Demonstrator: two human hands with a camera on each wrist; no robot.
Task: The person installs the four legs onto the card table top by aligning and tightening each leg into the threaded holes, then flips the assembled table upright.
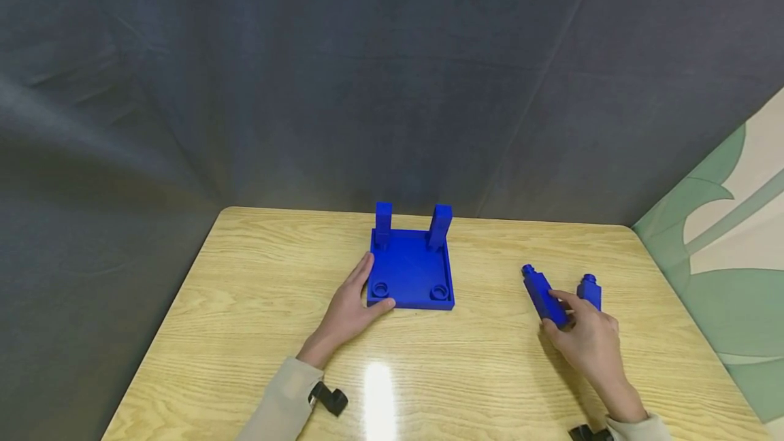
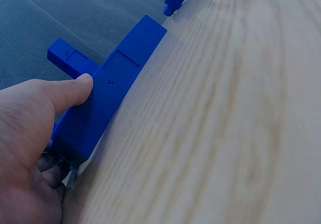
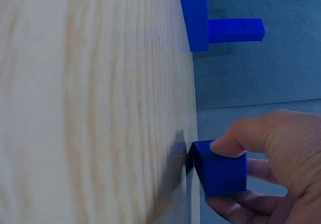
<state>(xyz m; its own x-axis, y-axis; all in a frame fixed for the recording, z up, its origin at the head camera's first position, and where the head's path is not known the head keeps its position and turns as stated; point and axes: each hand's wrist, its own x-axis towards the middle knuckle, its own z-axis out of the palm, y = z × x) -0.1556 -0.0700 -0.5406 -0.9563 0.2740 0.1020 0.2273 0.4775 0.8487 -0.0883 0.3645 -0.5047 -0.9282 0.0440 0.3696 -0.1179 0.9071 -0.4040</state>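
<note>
A square blue base (image 1: 407, 267) with a raised rim lies on the table. Two square blue posts (image 1: 383, 223) stand upright at its far corners, and its near corners have round sockets (image 1: 439, 292). My left hand (image 1: 348, 313) holds the base at its near left corner, thumb on the front side (image 2: 103, 91) and fingers along the left. Off to the right, my right hand (image 1: 589, 346) pinches a loose blue post (image 1: 539, 292) with a round threaded-looking end pointing away. In the right wrist view this post's square end (image 3: 225, 174) shows between thumb and fingers.
Another loose blue post (image 1: 590, 290) with a round end lies just beyond the right hand, partly hidden by it. The wooden table (image 1: 275, 271) ends at a dark cloth (image 1: 367, 87) behind. A green and cream patterned surface (image 1: 735, 291) borders the right side.
</note>
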